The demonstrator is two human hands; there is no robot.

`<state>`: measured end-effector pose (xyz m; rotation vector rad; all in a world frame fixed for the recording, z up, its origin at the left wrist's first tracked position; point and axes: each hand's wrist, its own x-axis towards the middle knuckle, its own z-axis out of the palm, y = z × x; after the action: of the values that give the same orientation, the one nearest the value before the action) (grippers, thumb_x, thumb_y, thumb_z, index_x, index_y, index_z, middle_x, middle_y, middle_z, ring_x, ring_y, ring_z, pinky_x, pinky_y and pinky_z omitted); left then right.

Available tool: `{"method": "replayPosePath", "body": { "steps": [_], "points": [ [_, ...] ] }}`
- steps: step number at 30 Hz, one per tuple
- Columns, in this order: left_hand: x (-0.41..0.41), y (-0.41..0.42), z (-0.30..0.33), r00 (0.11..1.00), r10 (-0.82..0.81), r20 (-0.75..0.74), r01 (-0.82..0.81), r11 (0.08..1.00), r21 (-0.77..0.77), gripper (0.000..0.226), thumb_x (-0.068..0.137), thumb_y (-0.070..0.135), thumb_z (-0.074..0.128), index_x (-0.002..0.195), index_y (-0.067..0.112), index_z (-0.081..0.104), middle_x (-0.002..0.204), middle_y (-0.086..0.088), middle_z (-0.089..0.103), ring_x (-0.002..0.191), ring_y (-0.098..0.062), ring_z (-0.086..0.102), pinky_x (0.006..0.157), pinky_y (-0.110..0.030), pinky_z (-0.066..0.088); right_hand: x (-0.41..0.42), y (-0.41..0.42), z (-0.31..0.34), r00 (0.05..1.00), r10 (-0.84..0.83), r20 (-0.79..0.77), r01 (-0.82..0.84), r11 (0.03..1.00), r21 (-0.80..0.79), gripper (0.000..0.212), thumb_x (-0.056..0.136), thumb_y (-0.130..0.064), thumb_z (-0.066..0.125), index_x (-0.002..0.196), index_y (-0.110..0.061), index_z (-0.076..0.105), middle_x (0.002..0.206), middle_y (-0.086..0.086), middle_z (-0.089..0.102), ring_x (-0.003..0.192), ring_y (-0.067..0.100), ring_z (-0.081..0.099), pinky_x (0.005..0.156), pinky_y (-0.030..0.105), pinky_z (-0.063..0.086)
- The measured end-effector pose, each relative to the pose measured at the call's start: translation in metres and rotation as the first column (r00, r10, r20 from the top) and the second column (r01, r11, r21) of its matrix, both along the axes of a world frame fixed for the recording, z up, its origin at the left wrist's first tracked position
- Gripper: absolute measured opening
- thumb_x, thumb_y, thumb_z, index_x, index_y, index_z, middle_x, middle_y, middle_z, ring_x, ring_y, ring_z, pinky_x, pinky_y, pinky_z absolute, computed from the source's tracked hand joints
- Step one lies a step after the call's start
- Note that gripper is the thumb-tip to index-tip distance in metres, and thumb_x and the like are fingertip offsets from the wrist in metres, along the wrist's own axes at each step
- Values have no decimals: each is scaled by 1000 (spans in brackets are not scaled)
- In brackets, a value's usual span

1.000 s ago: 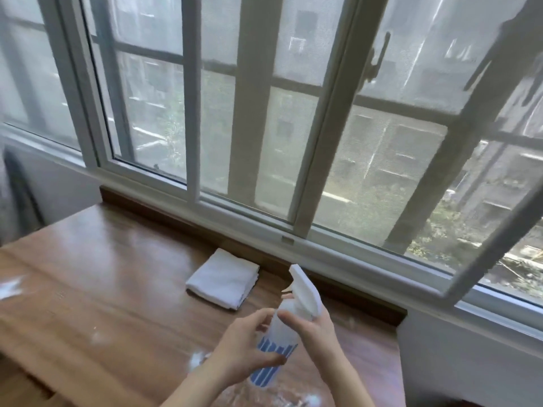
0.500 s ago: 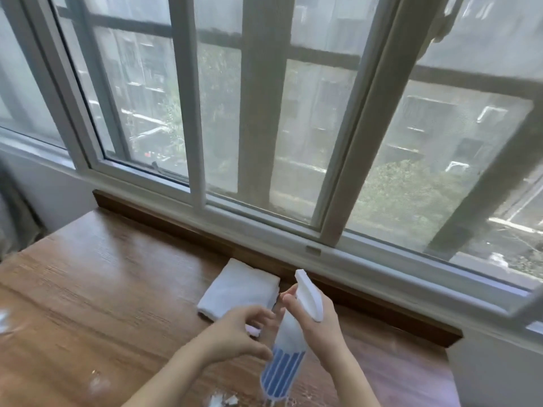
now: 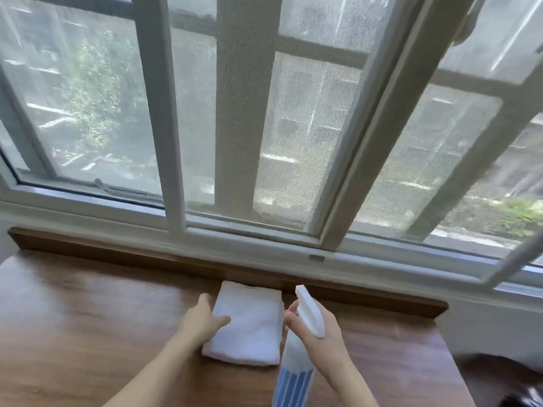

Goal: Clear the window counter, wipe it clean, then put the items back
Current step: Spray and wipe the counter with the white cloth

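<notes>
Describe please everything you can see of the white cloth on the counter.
The white cloth is folded into a thick rectangle and looks like soft terry fabric, clean and dry as far as can be seen. It lies flat on the wooden counter, its far edge close to the dark wooden ledge under the window. The left hand rests on its left side, thumb on top. The spray bottle in the right hand overlaps its right edge in view.

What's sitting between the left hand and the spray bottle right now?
The folded white cloth lies between them in the head view: left hand rests on its left edge, spray bottle in the right hand stands beside its right edge.
</notes>
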<state>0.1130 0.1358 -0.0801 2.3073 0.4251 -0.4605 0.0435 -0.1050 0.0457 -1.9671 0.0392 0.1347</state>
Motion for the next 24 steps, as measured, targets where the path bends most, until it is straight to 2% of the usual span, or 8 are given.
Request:
{"method": "replayPosePath", "body": {
  "steps": [3,6,9,11,14,17,21,24],
  "points": [
    [13,-1,-4,999,-1,-40,-2,998,-62,81,86,41,70,146,7,28,140,-12,49,119,-27,54,83,-30,46,0,19,0,999,-39,-14,39,999,4,19,86,-29,74,86,-13,65,71,-7,62,64,-2,54,61,7,42],
    [19,-6,-1,995,0,-101,-3,1000,-27,72,83,36,73,137,5,37,121,-10,57,96,-22,58,72,-29,49,-1,35,1,997,-66,-28,66,998,-4,14,89,-28,72,87,-16,64,74,-8,61,66,-1,53,62,10,43],
    [23,-7,-1,990,-55,-128,49,998,-44,46,81,29,75,113,8,51,94,-2,57,81,-16,57,66,-29,51,-1,48,0,994,-106,-20,106,994,-1,17,88,-30,72,88,-17,63,75,-7,60,68,1,53,63,13,43],
    [25,-7,-2,990,-75,-119,63,993,-98,33,79,25,74,101,12,54,88,0,57,79,-15,57,68,-31,51,-1,54,-1,993,-114,-21,114,993,5,19,87,-33,73,88,-18,63,74,-8,59,69,3,53,65,18,42],
    [26,-7,-2,993,-100,-69,82,971,-223,28,81,17,69,102,12,52,93,-1,57,85,-18,58,66,-30,48,1,59,-3,993,-113,-36,115,993,31,23,88,-36,73,91,-16,63,74,-9,57,68,2,53,63,16,42],
    [23,-6,8,991,-130,25,132,952,-275,27,86,16,63,106,13,46,95,0,52,86,-15,53,63,-26,42,7,64,-3,994,-109,-20,109,993,37,26,85,-41,74,92,-19,64,80,-6,62,72,1,56,66,16,45],
    [21,8,30,978,-140,156,178,949,-260,17,86,15,58,85,16,41,81,-2,45,68,-15,42,57,-28,33,14,73,-2,997,-78,-11,78,996,29,24,86,-43,75,96,-24,65,87,-5,65,77,-1,60,66,12,46],
    [22,31,51,967,-158,198,199,958,-207,19,81,14,57,81,17,38,77,-2,43,65,-17,40,58,-32,32,21,82,2,998,-58,11,58,998,37,23,86,-39,75,96,-21,65,86,-7,65,75,-6,58,63,8,44]
  ]
}}
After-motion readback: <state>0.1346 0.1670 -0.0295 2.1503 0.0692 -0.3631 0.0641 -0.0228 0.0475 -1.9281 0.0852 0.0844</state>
